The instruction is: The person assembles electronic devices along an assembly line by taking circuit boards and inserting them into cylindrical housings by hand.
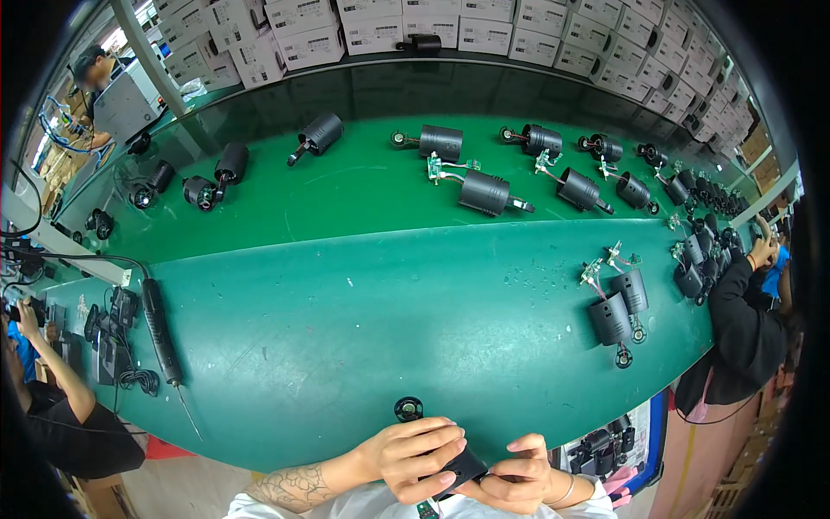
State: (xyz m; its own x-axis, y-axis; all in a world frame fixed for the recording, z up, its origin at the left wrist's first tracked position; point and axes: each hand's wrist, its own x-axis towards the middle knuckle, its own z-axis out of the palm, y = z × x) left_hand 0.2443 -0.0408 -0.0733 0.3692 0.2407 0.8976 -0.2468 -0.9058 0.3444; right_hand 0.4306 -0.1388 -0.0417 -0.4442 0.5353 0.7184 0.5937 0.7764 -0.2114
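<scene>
At the near edge of the green table, my left hand (419,457) is wrapped over a black cylindrical housing (468,468). A round black ring-shaped end piece (408,408) sticks out beyond its fingers, over the table. Below the hand shows a bit of green circuit board (426,510). My right hand (513,478) has its thumb and fingers closed at the right end of the same housing, with the index finger raised. Whether it pinches a smaller part there is hidden. To the right stand two similar black housings (610,319) with boards on wires.
A black electric screwdriver (158,329) lies at the left, beside black adapters (111,355) and cables. Several more housings (484,192) line the back strip. White boxes (372,35) are stacked behind. Co-workers sit at the left (78,428) and right (743,320). A blue-rimmed bin (654,441) holds black parts.
</scene>
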